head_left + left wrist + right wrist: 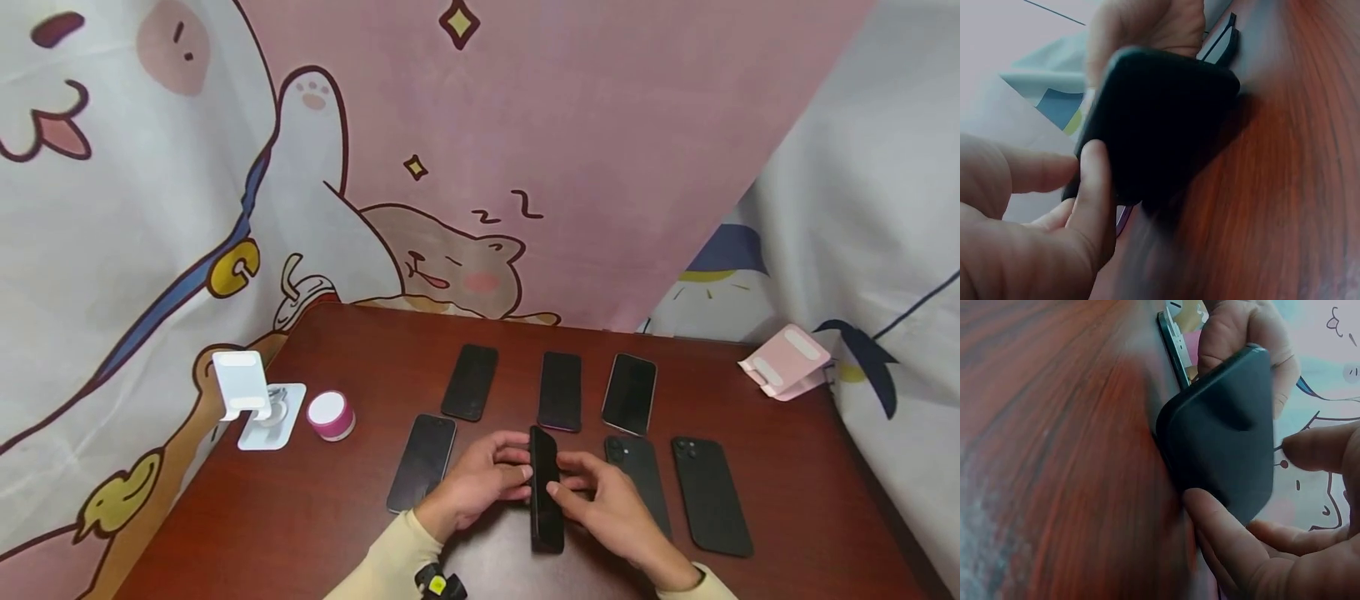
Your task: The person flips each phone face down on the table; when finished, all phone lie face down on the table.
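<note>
Both hands are on one black smartphone [547, 525], tilted up on its side near the front middle of the table. My left hand [480, 479] holds its left long edge, the thumb and fingers on either side in the left wrist view. From the opposite side my right hand [611, 504] pinches the right edge, with its thumb on the dark screen. The right wrist view shows the phone's smooth dark face [1229, 437] close to the tabletop; whether it touches the wood I cannot tell.
Around the hands lie several phones: a dark phone [422, 462] at left, three phones behind, including a black phone [470, 382], and a black phone [712, 496] at right. A white stand [242, 383], pink-and-white jar [331, 415] and pink stand [789, 362] stand near the sides.
</note>
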A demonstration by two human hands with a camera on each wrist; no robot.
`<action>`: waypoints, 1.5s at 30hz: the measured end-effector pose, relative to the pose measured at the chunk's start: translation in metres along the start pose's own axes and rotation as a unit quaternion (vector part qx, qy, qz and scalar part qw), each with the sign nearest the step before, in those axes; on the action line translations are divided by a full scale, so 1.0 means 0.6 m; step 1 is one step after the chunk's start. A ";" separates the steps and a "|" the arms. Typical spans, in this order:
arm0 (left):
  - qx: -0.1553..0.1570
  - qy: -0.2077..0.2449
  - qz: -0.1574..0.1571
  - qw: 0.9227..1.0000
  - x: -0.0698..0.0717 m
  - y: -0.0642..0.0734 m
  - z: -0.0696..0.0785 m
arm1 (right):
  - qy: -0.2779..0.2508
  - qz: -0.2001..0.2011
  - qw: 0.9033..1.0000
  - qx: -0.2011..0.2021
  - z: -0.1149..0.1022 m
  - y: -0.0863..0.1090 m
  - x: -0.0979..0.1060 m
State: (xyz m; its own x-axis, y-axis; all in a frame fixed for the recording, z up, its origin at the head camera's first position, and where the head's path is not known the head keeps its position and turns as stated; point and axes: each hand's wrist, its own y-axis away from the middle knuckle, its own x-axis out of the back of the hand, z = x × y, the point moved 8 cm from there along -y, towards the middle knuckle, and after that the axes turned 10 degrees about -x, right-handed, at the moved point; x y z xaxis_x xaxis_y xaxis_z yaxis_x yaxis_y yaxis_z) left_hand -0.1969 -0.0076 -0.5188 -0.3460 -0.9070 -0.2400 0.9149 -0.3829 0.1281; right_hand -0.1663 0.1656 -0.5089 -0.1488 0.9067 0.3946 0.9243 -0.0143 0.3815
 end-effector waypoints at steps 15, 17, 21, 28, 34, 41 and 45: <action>0.017 -0.064 -0.014 0.998 -0.025 -0.009 -0.015 | -0.017 -0.078 0.997 0.023 -0.009 -0.002 -0.002; 0.017 -0.088 -0.018 0.996 -0.027 -0.008 -0.014 | -0.026 -0.092 0.995 0.028 -0.006 -0.004 0.002; 0.010 -0.111 -0.022 0.994 -0.032 -0.007 -0.010 | -0.042 -0.111 0.992 0.029 0.004 -0.007 0.006; 0.005 -0.071 0.012 0.997 -0.019 -0.005 -0.016 | -0.039 -0.092 0.994 0.038 -0.008 -0.003 0.018; 0.035 0.034 -0.006 0.999 -0.015 0.004 -0.029 | -0.073 -0.090 0.992 0.054 -0.034 0.010 0.015; 0.038 0.053 -0.032 0.997 -0.014 0.014 -0.027 | -0.076 -0.091 0.991 0.065 -0.046 0.012 0.002; 0.031 0.021 -0.013 0.999 -0.002 0.015 -0.025 | -0.059 -0.071 0.995 0.039 -0.033 0.005 0.003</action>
State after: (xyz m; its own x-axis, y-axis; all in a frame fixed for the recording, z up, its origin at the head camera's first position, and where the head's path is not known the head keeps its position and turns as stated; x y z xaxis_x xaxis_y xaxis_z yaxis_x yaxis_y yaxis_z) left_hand -0.1850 -0.0073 -0.5316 -0.3598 -0.8885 -0.2848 0.8904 -0.4181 0.1797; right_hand -0.1709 0.1586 -0.4906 -0.2420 0.9405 0.2386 0.9220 0.1463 0.3584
